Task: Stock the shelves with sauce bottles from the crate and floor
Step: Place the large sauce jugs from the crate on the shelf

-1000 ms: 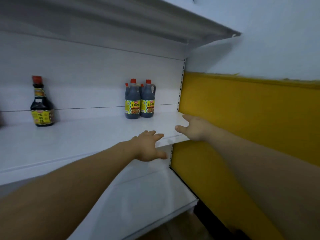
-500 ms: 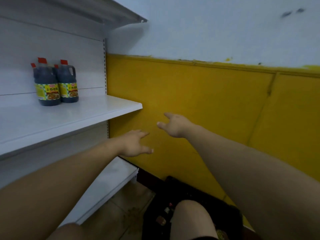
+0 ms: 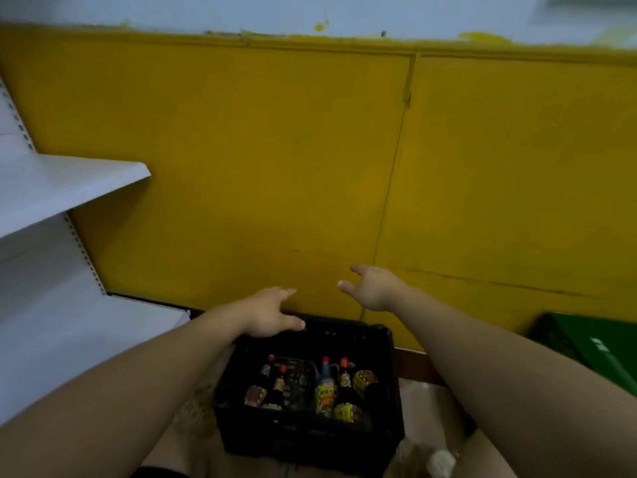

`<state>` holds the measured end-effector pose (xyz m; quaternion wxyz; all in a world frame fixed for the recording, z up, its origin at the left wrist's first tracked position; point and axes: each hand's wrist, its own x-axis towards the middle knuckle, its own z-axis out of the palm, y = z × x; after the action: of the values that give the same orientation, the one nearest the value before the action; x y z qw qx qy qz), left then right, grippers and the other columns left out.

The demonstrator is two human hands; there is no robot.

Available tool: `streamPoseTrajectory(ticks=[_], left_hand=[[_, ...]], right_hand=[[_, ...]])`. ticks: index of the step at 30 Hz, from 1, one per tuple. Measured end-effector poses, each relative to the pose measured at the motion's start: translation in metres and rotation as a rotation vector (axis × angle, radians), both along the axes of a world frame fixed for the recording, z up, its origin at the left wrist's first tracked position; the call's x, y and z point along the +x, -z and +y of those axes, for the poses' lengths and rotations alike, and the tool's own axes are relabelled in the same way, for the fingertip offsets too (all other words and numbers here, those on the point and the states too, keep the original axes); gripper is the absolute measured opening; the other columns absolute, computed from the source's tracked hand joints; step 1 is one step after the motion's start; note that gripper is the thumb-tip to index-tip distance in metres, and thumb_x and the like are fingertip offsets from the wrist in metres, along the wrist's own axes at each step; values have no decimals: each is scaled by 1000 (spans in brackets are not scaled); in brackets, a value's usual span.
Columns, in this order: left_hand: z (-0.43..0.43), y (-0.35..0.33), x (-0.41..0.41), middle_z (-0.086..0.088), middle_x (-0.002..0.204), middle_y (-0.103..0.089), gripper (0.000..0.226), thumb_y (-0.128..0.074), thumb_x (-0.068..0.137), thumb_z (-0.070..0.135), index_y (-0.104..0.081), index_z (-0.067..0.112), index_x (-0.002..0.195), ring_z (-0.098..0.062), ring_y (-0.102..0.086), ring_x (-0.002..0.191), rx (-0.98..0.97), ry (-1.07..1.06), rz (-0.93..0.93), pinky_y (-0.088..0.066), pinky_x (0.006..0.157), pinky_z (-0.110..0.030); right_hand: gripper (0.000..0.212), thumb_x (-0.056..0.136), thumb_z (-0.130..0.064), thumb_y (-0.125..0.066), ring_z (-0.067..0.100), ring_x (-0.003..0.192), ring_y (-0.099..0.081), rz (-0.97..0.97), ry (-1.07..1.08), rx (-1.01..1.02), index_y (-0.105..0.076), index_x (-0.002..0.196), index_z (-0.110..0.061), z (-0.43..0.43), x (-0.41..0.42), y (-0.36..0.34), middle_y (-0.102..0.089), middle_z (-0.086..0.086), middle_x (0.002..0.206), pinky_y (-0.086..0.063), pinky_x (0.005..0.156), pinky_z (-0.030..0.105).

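A black plastic crate (image 3: 386, 377) stands on the floor below me, against the yellow wall. Inside it are several dark sauce bottles (image 3: 325, 391) with red caps and yellow labels, some upright and some leaning. My left hand (image 3: 267, 313) hovers over the crate's far left rim, fingers spread and empty. Above and just beyond the crate's far edge, my right hand (image 3: 374, 288) is held out, open and empty. White shelves (image 3: 65, 182) are at the left; no bottles on them show in this view.
A yellow panelled wall (image 3: 275, 150) fills the background. A lower white shelf (image 3: 69, 339) lies left of the crate. A green crate (image 3: 586, 343) sits at the right by the wall. Tiled floor surrounds the black crate, and my knee shows at bottom right.
My view has swung right and down, away from the shelf with its bottles to the crate on the floor. Both empty hands have come off the shelf edge and now hover above the crate.
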<state>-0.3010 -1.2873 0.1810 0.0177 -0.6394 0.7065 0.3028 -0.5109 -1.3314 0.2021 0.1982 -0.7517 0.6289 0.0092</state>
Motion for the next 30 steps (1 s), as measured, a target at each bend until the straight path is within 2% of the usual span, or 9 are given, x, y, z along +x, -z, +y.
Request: streamPoseTrajectory(ticks=[6,11,14,17,19,21,24,26,30], left_hand=[[-46,83,-30,1,161,3,83,-54,90,53,-6,28,153,-24,-6,148,245,51,70,-19,118,-40],[-78,159,-42,0,161,-1,87,-59,88,50,-8,25,153,-25,-28,141,386,-3,108,-32,112,-36],[-98,201,-53,0,161,-5,85,-60,88,48,-9,25,153,-25,-23,143,441,-67,151,-31,112,-35],[-117,241,-61,0,159,-15,81,-60,90,41,-12,23,152,-24,-29,141,499,-108,231,-33,111,-34],[-127,266,-64,0,156,-25,75,-61,91,37,-20,22,151,-21,-38,134,518,-132,285,-37,106,-29],[-134,294,-66,0,145,-43,60,-63,91,28,-36,21,144,-18,-49,120,530,-159,345,-41,96,-25],[-140,335,-74,-11,130,-58,40,-64,90,14,-55,11,129,-18,-54,107,552,-191,413,-44,98,-33],[-143,360,-78,-11,128,-58,41,-64,89,14,-54,12,129,-21,-55,112,583,-198,416,-43,97,-33],[-143,397,-90,-8,132,-54,58,-66,87,11,-41,9,139,-29,-51,123,675,-214,456,-42,98,-30]], right_hand=[[73,99,-54,-37,33,142,-29,-35,124,194,-13,155,-14,-25,-42,71,-22,11,159,-31,112,41],[69,101,-49,-39,31,132,-42,-87,155,328,-13,155,-15,-53,-51,136,-27,11,157,-41,102,40],[69,101,-48,-39,32,133,-42,-118,169,403,-14,155,-13,-77,-53,180,-28,12,156,-41,103,41],[70,100,-48,-41,33,124,-50,-127,170,473,-14,154,-12,-103,-51,230,-36,14,151,-43,87,35],[68,101,-46,-41,33,114,-54,-143,170,495,-17,153,-10,-119,-46,262,-45,16,144,-42,80,33],[61,102,-41,-41,33,114,-53,-141,159,494,-25,149,-6,-135,-40,294,-48,18,139,-45,87,38],[53,103,-33,-41,36,123,-49,-104,132,504,-31,147,-4,-156,-33,343,-46,20,142,-41,96,37],[53,102,-29,-43,37,121,-51,-74,112,497,-29,148,-5,-167,-28,372,-48,22,140,-43,93,38],[50,101,-26,-44,36,112,-53,26,31,556,-33,145,-4,-178,-16,412,-48,23,137,-42,85,37]])
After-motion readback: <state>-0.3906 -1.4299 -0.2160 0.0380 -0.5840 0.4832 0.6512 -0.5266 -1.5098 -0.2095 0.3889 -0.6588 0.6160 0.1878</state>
